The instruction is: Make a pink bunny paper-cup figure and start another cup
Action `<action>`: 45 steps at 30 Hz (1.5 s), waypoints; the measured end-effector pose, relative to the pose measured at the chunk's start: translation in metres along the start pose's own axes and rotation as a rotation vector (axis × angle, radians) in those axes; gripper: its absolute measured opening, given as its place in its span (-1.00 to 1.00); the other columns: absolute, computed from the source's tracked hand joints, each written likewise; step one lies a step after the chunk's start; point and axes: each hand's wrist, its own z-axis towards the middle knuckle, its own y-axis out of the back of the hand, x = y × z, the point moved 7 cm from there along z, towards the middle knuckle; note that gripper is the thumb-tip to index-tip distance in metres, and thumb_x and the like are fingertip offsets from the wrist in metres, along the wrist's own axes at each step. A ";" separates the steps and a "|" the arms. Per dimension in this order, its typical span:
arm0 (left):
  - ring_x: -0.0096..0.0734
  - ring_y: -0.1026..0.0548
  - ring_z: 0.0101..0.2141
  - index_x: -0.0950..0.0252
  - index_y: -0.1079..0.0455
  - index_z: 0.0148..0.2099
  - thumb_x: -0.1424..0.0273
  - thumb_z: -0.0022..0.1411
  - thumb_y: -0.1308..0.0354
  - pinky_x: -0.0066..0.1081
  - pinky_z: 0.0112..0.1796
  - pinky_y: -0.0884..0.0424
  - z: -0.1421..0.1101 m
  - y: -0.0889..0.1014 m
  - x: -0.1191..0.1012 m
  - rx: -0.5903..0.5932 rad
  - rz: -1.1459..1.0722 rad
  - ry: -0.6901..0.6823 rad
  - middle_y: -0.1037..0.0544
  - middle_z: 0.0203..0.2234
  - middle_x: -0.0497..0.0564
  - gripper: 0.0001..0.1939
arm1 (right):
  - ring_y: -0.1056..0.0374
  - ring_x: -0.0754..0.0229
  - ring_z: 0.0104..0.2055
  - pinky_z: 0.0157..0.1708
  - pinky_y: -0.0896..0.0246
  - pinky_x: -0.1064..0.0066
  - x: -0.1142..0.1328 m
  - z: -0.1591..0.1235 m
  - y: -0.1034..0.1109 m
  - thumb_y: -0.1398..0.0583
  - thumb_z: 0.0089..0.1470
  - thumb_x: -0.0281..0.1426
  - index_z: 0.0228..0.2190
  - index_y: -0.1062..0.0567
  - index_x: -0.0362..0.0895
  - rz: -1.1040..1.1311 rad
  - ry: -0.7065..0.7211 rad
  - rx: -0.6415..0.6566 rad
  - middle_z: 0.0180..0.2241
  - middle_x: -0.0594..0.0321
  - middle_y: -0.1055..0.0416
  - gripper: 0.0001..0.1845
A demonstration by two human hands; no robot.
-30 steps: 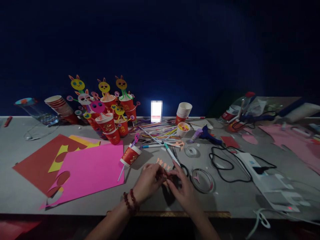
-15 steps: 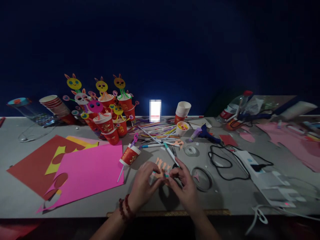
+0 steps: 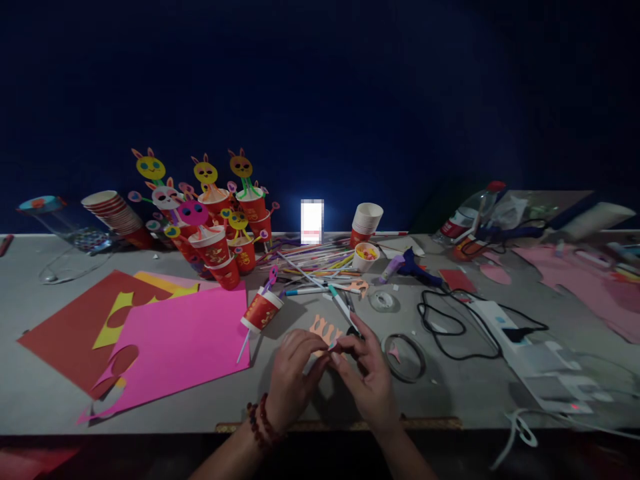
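Note:
My left hand [image 3: 296, 373] and my right hand [image 3: 369, 377] meet near the front of the table, both closed in a pinch. Between their fingertips is a small pink-and-teal paper piece [image 3: 333, 345], mostly covered by the fingers. An orange paper scrap with scalloped cut-outs [image 3: 326, 328] lies just beyond the fingertips, partly hidden by them. A white marker with a teal end [image 3: 341, 303] slants behind my right hand. To the left, a red paper cup [image 3: 262, 310] with a purple figure and a straw leans at an angle beside the pink sheet [image 3: 185, 333].
Several red cups with rabbit-faced figures [image 3: 215, 247] stand at the back left. Straws and sticks [image 3: 315, 260] lie across the middle. Right of my hands are a dark ring [image 3: 423, 363], a tape roll [image 3: 384, 301], a blue glue gun [image 3: 417, 270] and a power strip [image 3: 510, 353] with a black cable.
My fingertips have drawn closer together around the small paper piece, which now shows less. More of the orange scrap is visible. My left wrist has shifted slightly right, as has the view.

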 end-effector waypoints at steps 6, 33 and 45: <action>-0.29 -0.54 -0.24 0.27 -0.46 -0.25 0.34 0.31 -0.13 -0.32 -0.18 -0.44 -0.004 -0.006 0.024 -0.025 -0.331 0.345 -0.59 -0.34 0.05 -0.86 | -0.48 0.11 -0.16 -0.02 -0.38 0.21 0.014 -0.001 -0.005 -0.19 0.20 -0.33 0.24 -0.15 -0.01 -0.015 0.075 0.032 -0.24 0.20 -0.53 -0.38; -0.40 -0.46 -0.33 0.30 -0.45 -0.35 0.33 0.22 -0.24 -0.44 -0.22 -0.39 -0.012 -0.016 0.035 -0.186 -0.677 0.591 -0.52 -0.43 -0.04 -0.85 | -0.41 0.18 -0.27 -0.19 -0.38 0.36 -0.018 0.011 -0.021 -0.46 -0.16 -0.24 -0.49 -0.62 -0.10 0.470 -0.369 -0.088 -0.38 0.27 -0.51 -0.78; -0.39 -0.46 -0.31 0.30 -0.46 -0.32 0.35 0.24 -0.22 -0.43 -0.20 -0.38 -0.012 -0.018 0.035 -0.176 -0.685 0.571 -0.52 -0.41 -0.03 -0.88 | -0.44 0.15 -0.23 -0.17 -0.39 0.36 -0.025 0.012 -0.020 -0.44 -0.13 -0.29 -0.48 -0.60 -0.09 0.456 -0.344 -0.110 -0.37 0.28 -0.52 -0.83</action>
